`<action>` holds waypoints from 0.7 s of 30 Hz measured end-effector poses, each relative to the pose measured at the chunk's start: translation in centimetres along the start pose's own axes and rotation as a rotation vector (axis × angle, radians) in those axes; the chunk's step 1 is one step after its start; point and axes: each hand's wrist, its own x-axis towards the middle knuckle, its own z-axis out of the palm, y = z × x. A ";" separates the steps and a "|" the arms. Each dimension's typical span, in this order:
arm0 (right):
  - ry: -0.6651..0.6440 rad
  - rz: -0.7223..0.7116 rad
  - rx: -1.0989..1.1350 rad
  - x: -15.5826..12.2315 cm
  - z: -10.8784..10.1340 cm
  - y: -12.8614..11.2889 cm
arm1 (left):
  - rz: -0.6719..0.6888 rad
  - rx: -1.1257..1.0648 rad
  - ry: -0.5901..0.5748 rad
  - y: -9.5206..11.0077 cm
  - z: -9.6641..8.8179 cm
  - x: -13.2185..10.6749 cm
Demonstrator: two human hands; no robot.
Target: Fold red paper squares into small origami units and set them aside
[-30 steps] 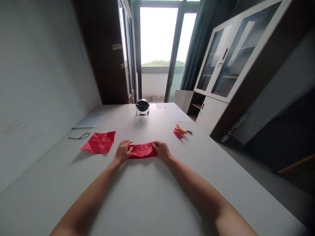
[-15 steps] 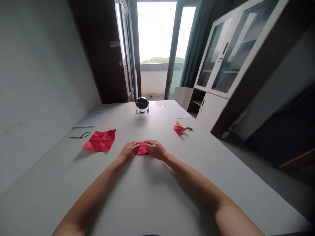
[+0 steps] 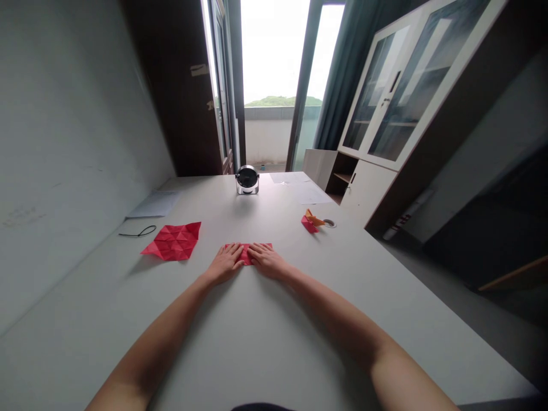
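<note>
A folded strip of red paper (image 3: pixel 246 256) lies flat on the white table, its long side running left to right. On its left part rests my left hand (image 3: pixel 226 261), fingers stretched out and laid flat. My right hand (image 3: pixel 266 260) presses on the right part in the same way, its fingertips near the middle. Between the two hands a patch of the paper shows, along with its far edge; the rest is covered by my fingers. Left of my hands is a second red sheet (image 3: pixel 173 242), unfolded and marked with creases in triangles.
A folded orange and red paper piece (image 3: pixel 312 221) sits at the right, beside a round cable hole (image 3: pixel 329 223). At the left lie a black cable tie (image 3: pixel 139 233) and white papers (image 3: pixel 154 204). A round black device on a stand (image 3: pixel 247 180) stands at the back.
My right hand has flattened and drawn slightly back, uncovering the far right edge of the red paper. My left hand also lies flatter. The camera view has tilted slightly.
</note>
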 end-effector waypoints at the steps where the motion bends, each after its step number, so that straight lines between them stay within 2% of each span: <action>1: -0.010 0.012 -0.003 0.1 0.0 0.2 | -0.005 -0.001 0.000 0.0 0.0 0.0; 6: -0.033 0.179 -0.040 0.3 0.1 1.6 | -0.064 -0.001 0.004 -0.5 0.0 0.1; 13: 0.089 0.290 -0.134 0.1 -0.1 1.5 | -0.209 0.029 0.005 -2.5 -0.5 0.6; 15: 0.100 0.253 -0.124 0.0 -0.2 0.9 | -0.214 0.039 0.033 -2.5 -0.5 0.6; 17: 0.097 0.138 -0.079 0.0 -0.2 0.3 | -0.175 0.051 0.057 -2.2 -0.4 0.5; 19: 0.094 0.006 -0.028 0.0 -0.2 -0.2 | -0.081 0.053 0.047 -1.7 -0.4 0.3; 21: 0.094 -0.037 0.002 0.0 -0.2 -0.4 | 0.025 0.039 0.007 -1.2 -0.4 0.2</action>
